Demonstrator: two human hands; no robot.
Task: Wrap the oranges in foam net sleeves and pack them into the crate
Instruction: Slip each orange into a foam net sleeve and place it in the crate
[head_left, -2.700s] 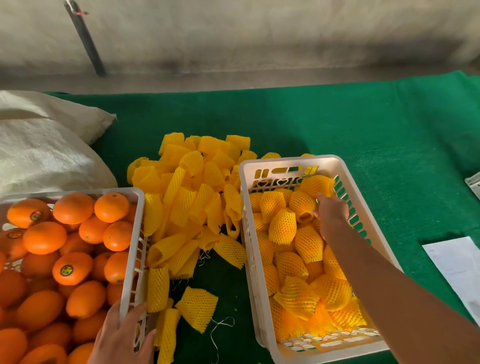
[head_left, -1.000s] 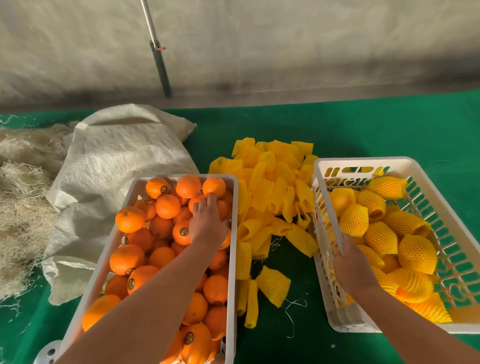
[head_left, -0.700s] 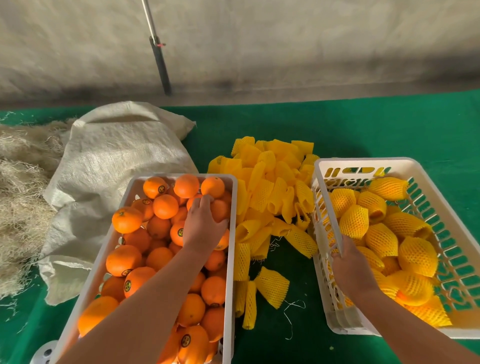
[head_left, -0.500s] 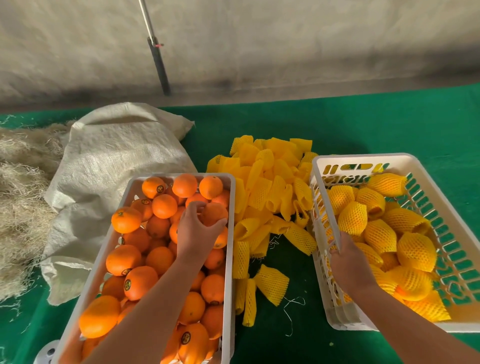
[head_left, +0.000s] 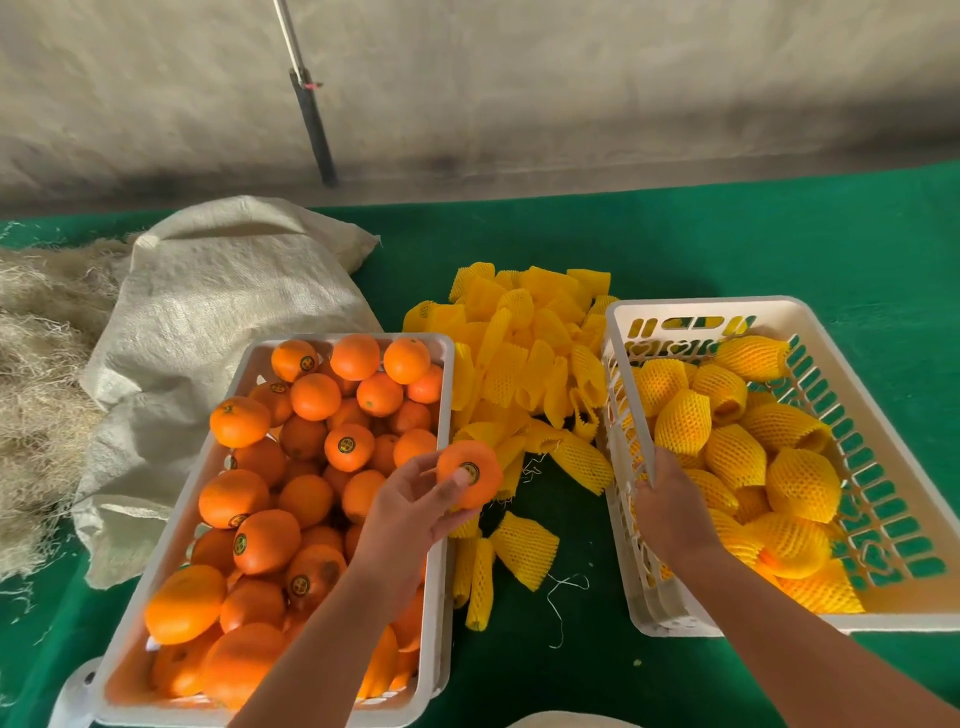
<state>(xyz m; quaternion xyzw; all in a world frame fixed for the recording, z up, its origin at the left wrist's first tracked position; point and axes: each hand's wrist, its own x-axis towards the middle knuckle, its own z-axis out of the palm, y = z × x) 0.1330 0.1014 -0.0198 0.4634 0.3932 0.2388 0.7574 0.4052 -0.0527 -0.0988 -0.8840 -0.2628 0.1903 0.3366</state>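
Lying at the far left on the green cloth-covered table (head_left: 727, 244) is a heap of pale straw (head_left: 36, 374), and beside it a slumped white woven sack (head_left: 218, 322). Next comes a white tray (head_left: 439, 571) heaped with bare oranges (head_left: 291, 467), many bearing small round stickers. Above its right rim the left hand (head_left: 410, 514) holds one orange (head_left: 470, 480), fingers and thumb curled around it, lifted clear of the others. Between the two containers lies a loose pile of yellow foam net sleeves (head_left: 524, 353). The right hand (head_left: 670, 512) grips the near left wall of the white slatted crate (head_left: 883, 374), fingers closed over the rim. Inside that crate rest wrapped oranges (head_left: 737, 452) in yellow netting.
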